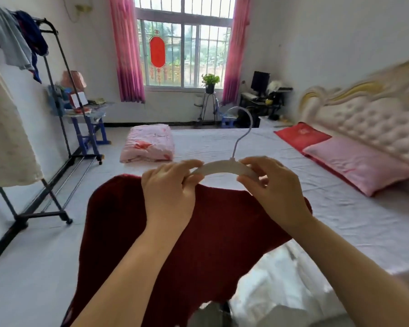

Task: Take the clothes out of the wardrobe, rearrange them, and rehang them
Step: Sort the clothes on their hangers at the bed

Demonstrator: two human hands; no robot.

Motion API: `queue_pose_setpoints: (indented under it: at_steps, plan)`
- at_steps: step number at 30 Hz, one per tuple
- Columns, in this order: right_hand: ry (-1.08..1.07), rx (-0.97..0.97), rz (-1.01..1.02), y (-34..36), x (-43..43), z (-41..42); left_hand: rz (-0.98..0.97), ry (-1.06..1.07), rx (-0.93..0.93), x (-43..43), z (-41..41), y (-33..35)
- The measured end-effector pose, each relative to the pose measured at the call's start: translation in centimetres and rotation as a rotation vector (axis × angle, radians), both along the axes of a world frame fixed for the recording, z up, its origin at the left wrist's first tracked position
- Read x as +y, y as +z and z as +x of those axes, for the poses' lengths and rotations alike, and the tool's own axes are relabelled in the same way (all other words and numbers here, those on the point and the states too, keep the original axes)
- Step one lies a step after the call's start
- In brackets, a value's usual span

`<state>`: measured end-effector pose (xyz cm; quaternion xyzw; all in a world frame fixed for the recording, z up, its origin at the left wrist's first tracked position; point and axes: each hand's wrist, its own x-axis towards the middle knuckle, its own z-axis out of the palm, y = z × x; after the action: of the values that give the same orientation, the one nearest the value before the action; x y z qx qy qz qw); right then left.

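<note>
Hiding both ends of the curved white hanger, left hand and right hand pinch it with curled fingers; the dark red knit sweater beneath runs out of frame.

We cannot see either end of the white hanger; the left hand and right hand cover them; the dark red garment runs off the bottom edge, the forearms hiding strips of it; left of the bed, the clothes rack and its pale garment are cut by the edge; beyond the bed, things on the desk are too small to name.
</note>
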<state>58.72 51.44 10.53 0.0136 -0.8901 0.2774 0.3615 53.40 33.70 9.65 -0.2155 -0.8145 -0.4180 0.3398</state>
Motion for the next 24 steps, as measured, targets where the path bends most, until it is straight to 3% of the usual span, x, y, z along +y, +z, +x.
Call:
queue_pose_setpoints:
  at_steps: [8, 14, 24]
  plan:
    - [-0.252, -0.165, 0.06, -6.5, 16.1, 11.8, 0.024, -0.239, -0.259, 16.8, 8.3, -5.7]
    - [-0.333, -0.272, 0.048, -11.2, 29.2, 20.3, 0.015, -0.294, -0.459, 30.0, 14.9, -9.4]
    - [-0.375, -0.289, -0.022, -14.4, 45.4, 25.0, 0.071, -0.358, -0.752, 46.7, 19.9, -13.4]
